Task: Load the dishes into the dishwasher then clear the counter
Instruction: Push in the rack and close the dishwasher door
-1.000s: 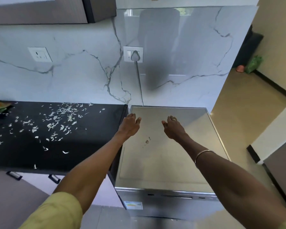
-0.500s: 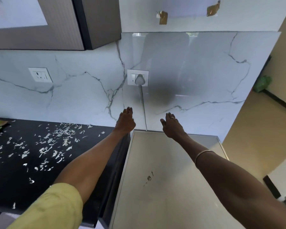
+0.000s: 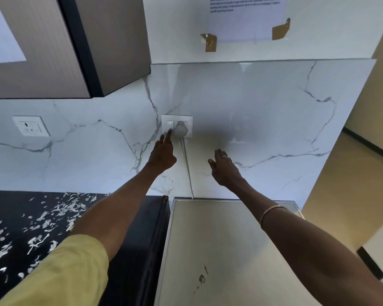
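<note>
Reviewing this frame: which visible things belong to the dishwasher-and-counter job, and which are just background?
Job:
- steel-topped dishwasher
- white wall switch plate with grey plug, left hand fingertip on it
- black counter strewn with white scraps

Background:
- spare white socket
- taped paper notice
- grey wall cabinet
- right hand, hovering open

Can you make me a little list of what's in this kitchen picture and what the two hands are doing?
left hand: one finger stretched out, tip on the wall switch
right hand: fingers relaxed, near the wall, holding nothing
plug: in the socket beside the switch, cord hanging down
dishwasher top: steel, small smudges
counter: black, strewn with white scraps
</note>
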`<control>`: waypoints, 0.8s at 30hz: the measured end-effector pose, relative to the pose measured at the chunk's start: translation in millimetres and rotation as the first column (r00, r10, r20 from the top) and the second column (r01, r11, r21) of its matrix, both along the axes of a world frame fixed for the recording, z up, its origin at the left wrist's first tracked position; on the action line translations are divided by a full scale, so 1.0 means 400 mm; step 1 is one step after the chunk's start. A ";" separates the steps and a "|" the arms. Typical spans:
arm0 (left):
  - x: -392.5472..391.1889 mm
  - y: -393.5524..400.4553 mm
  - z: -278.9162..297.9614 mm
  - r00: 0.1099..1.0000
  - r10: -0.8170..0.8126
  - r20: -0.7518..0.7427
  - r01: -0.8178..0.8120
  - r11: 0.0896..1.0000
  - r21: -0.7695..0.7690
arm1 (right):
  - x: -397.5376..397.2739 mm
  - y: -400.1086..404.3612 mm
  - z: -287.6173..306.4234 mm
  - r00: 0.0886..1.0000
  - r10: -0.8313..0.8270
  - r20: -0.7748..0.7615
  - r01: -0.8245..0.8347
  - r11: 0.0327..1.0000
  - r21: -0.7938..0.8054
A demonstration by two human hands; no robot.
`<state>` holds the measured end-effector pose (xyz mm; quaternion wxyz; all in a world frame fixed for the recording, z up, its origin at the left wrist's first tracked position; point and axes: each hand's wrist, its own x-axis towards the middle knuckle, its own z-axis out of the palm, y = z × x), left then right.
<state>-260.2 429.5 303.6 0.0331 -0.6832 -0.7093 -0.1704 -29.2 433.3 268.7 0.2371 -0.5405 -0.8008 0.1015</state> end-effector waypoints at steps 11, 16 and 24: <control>-0.003 0.044 0.023 0.998 0.064 0.000 -0.063 0.991 -0.117 | 0.032 0.018 -0.032 0.997 -0.082 -0.015 0.080 0.992 -0.096; -0.017 0.021 0.009 1.000 -0.011 -0.018 0.009 0.993 -0.115 | 0.027 -0.025 -0.040 0.995 -0.101 0.000 0.100 0.988 -0.114; 0.012 -0.097 -0.055 0.994 -0.081 0.077 0.090 0.989 -0.118 | 0.000 -0.112 -0.023 0.993 -0.114 -0.020 0.111 0.987 -0.114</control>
